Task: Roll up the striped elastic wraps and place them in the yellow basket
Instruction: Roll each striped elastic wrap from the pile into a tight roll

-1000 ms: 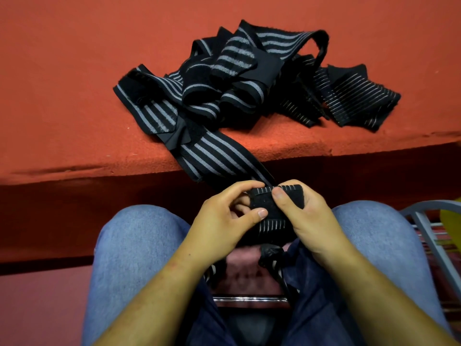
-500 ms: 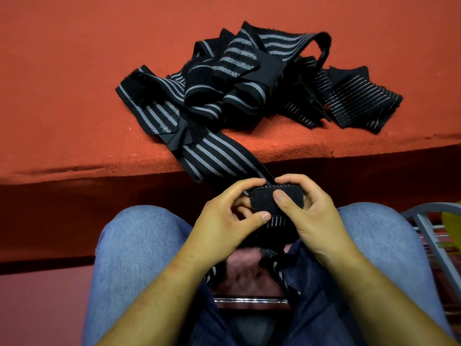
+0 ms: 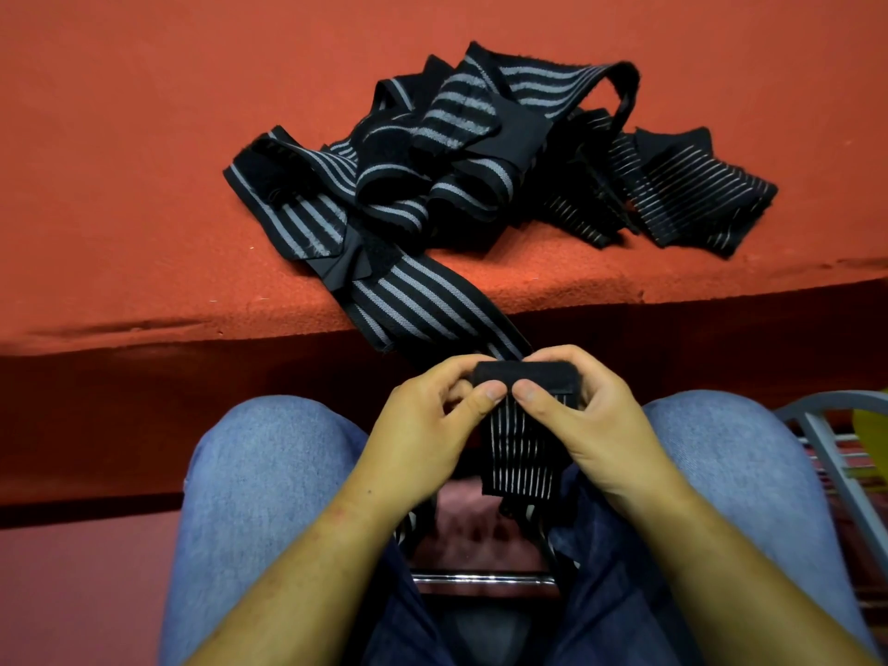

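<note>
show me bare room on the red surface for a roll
Bare: the red surface left of the wrap pile and behind it. Crowded: under the pile, and at the lap where left hand and right hand pinch the thin-striped wrap.

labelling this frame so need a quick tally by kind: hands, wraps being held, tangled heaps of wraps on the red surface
hands: 2, left hand and right hand
held wrap: 1, pinched by both hands
tangled heap on the red surface: 1, its wraps too knotted to count singly
total: 4
</note>
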{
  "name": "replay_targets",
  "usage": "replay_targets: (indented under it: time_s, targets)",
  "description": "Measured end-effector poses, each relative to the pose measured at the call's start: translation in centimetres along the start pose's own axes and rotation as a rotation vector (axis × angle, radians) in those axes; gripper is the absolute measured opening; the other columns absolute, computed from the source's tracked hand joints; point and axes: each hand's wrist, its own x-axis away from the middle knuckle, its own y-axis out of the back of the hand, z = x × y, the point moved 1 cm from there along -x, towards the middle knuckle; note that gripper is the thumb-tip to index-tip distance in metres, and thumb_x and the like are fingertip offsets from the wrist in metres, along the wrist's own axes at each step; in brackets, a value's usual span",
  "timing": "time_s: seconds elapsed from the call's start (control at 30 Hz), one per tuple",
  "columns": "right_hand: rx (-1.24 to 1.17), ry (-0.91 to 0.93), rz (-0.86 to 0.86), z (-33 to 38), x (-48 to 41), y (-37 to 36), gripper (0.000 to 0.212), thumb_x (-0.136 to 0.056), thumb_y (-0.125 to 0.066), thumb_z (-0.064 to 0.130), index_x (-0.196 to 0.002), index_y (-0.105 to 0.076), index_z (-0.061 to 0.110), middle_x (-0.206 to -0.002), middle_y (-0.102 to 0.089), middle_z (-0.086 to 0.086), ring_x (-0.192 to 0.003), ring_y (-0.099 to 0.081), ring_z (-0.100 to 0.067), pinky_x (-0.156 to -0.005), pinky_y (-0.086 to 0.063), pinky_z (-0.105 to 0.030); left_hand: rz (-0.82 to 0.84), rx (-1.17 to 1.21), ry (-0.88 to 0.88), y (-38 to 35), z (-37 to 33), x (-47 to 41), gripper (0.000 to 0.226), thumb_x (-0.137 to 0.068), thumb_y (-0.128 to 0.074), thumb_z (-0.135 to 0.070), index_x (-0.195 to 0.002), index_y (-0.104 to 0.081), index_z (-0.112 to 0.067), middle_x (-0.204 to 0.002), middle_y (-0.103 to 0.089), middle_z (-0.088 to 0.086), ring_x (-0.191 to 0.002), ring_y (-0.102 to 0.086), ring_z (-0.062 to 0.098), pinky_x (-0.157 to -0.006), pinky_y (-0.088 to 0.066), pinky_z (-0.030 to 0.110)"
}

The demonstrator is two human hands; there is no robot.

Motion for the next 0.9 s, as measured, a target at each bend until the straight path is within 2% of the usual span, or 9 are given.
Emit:
replay_targets:
  time_s: [0.1,0.23,0.33,0.43,0.5,0.63,0.73,0.8,0.9]
  targets:
    - [0.018,-0.002,-0.021,-0.05,-0.06,-0.11,0.024,-0.085,-0.083,0.045,-0.093,-0.070,0.026,-0.084,-0.071,0.002,-0.080,-0.065,-0.010,-0.075,-0.053,-0.032,0.002,0.022,-0.001,0.04,-0.19,0.14,0.020,-0.104,-0.061,-0.032,-0.120,-0.071,-0.029,-0.094,-0.079,-0.007,-0.093,-0.073,0.003,-0.085,-0.054,0.024]
    - [0.021,0.021,-0.059,0.02,-0.11,0.10,0.039,-0.083,-0.079,0.046,-0.084,-0.062,0.011,-0.070,-0.062,0.003,-0.067,-0.056,-0.010,-0.062,-0.046,-0.027,-0.007,0.008,0.001,-0.32,0.09,0.08,0.022,-0.097,-0.071,-0.034,-0.119,-0.071,-0.034,-0.091,-0.073,-0.002,-0.078,-0.064,0.013,-0.080,-0.054,0.027]
    - [0.021,0.012,-0.068,-0.01,-0.11,0.22,0.040,-0.081,-0.074,0.045,-0.080,-0.058,0.008,-0.066,-0.060,0.003,-0.063,-0.054,-0.010,-0.057,-0.044,-0.025,-0.010,0.009,-0.004,-0.40,0.11,0.04,0.035,-0.094,-0.076,-0.026,-0.126,-0.068,-0.037,-0.095,-0.072,-0.011,-0.078,-0.062,0.003,-0.080,-0.052,0.019]
    - [-0.002,-0.009,-0.042,-0.03,-0.11,0.03,0.035,-0.085,-0.075,0.049,-0.078,-0.061,0.018,-0.067,-0.060,0.007,-0.064,-0.055,-0.006,-0.059,-0.044,-0.021,-0.017,0.019,-0.011,-0.18,-0.31,0.12,0.022,-0.095,-0.074,-0.022,-0.114,-0.072,-0.033,-0.092,-0.072,-0.006,-0.077,-0.059,-0.001,-0.075,-0.046,0.013]
    - [0.019,-0.013,-0.017,-0.11,-0.14,-0.03,0.034,-0.089,-0.076,0.056,-0.087,-0.067,0.024,-0.077,-0.067,0.006,-0.074,-0.061,-0.006,-0.068,-0.049,-0.023,-0.024,0.027,-0.022,-0.02,-0.41,0.13,0.017,-0.097,-0.072,-0.022,-0.112,-0.073,-0.030,-0.093,-0.073,-0.002,-0.079,-0.059,-0.001,-0.076,-0.047,0.013]
    - [0.031,0.016,-0.017,0.06,-0.14,0.02,0.022,-0.092,-0.072,0.043,-0.104,-0.072,0.023,-0.097,-0.076,-0.004,-0.088,-0.069,-0.011,-0.081,-0.055,-0.028,-0.024,0.055,-0.004,0.01,-0.30,0.04,0.016,-0.097,-0.071,-0.025,-0.111,-0.074,-0.032,-0.094,-0.074,0.001,-0.082,-0.062,0.004,-0.080,-0.052,0.019]
    - [0.028,0.014,-0.037,0.37,-0.04,0.11,0.024,-0.089,-0.070,0.037,-0.102,-0.073,0.017,-0.095,-0.077,-0.008,-0.086,-0.071,-0.013,-0.078,-0.056,-0.028,-0.001,0.116,0.013,-0.15,-0.32,0.07,0.032,-0.093,-0.077,-0.022,-0.122,-0.069,-0.034,-0.100,-0.074,-0.002,-0.083,-0.062,0.007,-0.079,-0.052,0.022]
    - [0.036,0.006,-0.052,0.53,-0.02,0.13,0.024,-0.088,-0.070,0.038,-0.101,-0.074,0.018,-0.092,-0.077,-0.006,-0.084,-0.072,-0.013,-0.075,-0.056,-0.026,0.021,0.056,-0.019,-0.24,-0.40,0.21,0.049,-0.089,-0.081,-0.021,-0.131,-0.062,-0.039,-0.108,-0.072,-0.011,-0.081,-0.060,0.003,-0.076,-0.047,0.015]
    - [0.030,-0.007,-0.052,0.50,-0.05,0.09,0.022,-0.089,-0.069,0.038,-0.099,-0.075,0.020,-0.092,-0.078,-0.005,-0.084,-0.072,-0.012,-0.075,-0.055,-0.026,0.021,-0.002,-0.062,-0.22,-0.60,0.30,0.051,-0.087,-0.083,-0.017,-0.129,-0.063,-0.038,-0.108,-0.069,-0.019,-0.076,-0.057,0.000,-0.072,-0.043,0.009]
